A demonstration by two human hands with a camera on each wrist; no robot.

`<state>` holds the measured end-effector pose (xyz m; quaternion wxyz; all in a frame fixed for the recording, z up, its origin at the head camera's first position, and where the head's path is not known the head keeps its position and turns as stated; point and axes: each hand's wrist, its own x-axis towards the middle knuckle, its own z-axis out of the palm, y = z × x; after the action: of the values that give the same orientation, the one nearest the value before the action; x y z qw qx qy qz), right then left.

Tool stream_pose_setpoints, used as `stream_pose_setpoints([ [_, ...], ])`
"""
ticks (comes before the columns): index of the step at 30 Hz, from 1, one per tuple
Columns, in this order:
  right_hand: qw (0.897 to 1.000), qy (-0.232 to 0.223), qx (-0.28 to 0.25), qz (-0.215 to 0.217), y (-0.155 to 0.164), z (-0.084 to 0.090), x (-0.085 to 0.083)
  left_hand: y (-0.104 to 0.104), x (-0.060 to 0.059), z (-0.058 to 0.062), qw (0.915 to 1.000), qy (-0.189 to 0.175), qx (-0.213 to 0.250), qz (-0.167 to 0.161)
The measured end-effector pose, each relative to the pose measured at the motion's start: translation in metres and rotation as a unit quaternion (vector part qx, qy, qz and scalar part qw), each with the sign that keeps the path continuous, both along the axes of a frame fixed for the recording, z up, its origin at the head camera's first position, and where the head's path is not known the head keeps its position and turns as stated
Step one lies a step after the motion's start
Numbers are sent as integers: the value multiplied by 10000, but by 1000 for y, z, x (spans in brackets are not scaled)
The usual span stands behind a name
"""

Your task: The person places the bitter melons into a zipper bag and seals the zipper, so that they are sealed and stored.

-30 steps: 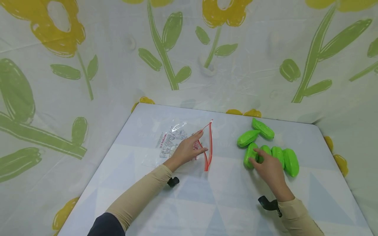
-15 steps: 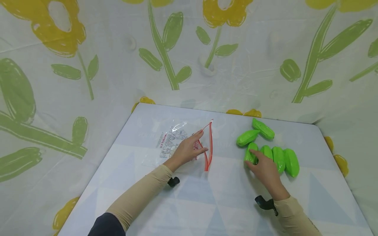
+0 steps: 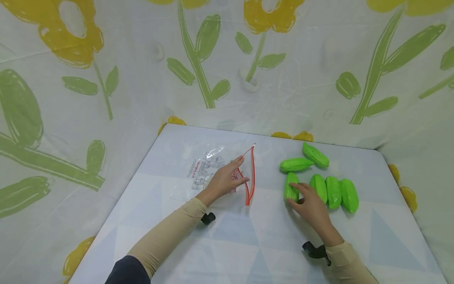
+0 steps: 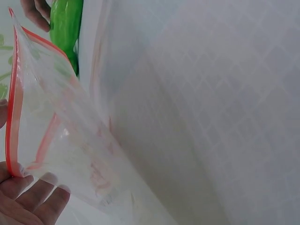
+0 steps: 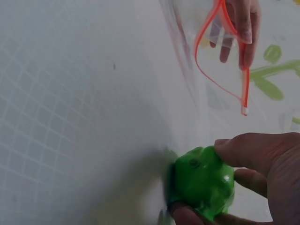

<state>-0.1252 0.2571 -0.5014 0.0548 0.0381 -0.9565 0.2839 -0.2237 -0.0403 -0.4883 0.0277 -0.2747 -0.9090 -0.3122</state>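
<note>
At the bag's mouth, my left hand holds a clear zip bag with a red-orange zip rim; the rim stands parted, and the printed bag body lies to the left. My right hand grips a glossy green bitter melon between thumb and fingers, low over the table. In the right wrist view, the bumpy end of this melon shows, with the thumb on one side and fingers on the other. In the left wrist view, the bag's parted mouth faces the melon.
Three more green melons lie side by side right of my right hand. Behind them, one melon touches another. The pale table meets a flower-printed curtain at its back edge.
My right hand has moved left with the gripped melon, opening a gap to the row. The melon behind has swung slightly left. My left hand and the bag stay put.
</note>
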Motion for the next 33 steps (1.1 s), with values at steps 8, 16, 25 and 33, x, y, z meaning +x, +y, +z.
stream_pose_setpoints([
  [8, 9990, -63, -297, 329, -4, -6, -11, -1, 0, 0, 10000, -18, -18, 7],
  [16, 9965, -220, -646, 487, -8, -9, -28, -1, 0, -1, 10000, -65, -49, 34],
  [25, 9919, -474, -1127, 338, -13, -15, -40, -1, -2, -1, 10000, -40, -57, 19],
  [33, 9864, -952, -1328, 149, -15, -15, -41, -1, -3, -1, 9999, -133, -63, -3],
])
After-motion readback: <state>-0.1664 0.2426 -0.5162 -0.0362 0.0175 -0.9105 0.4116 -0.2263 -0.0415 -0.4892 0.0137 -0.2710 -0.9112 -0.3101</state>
